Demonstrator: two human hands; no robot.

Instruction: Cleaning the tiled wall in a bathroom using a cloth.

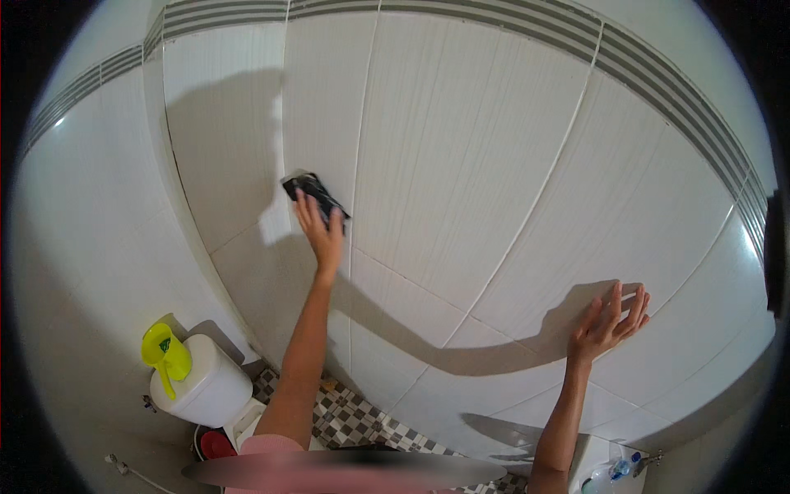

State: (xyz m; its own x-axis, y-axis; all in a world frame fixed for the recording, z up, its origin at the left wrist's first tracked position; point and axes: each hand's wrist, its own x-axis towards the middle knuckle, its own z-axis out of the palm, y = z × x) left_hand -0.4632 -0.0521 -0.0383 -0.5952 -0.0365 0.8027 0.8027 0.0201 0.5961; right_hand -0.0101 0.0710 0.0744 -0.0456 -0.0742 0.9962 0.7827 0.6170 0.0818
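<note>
Head view looks down and forward at a white tiled wall (pixel 461 165) with a band of grey stripes near its top edge. Left hand (pixel 322 230) is raised high on a bare forearm and presses a dark, flat scrubbing pad (pixel 311 191) against the wall; its fingers (pixel 306 211) lie fairly straight over the lower part of the pad, holding it to the tile beside a vertical grout line. Right hand (pixel 607 323) is lower and well off to the right, its palm flat on the wall with the fingers spread wide and holding nothing. Both arms cast long shadows across the tiles between the two hands. Below the left arm, at the lower left, stands a white toilet tank (pixel 206 383), and a yellow-green plastic scoop (pixel 163 350) rests on its lid with the handle pointing down. A red item (pixel 216 445) shows just under the tank, too hidden to identify. Grey-and-white checkered floor tiles (pixel 354 420) run along the foot of the wall. At the lower right corner sits a pale fixture with a small blue object (pixel 619 469) on it.
</note>
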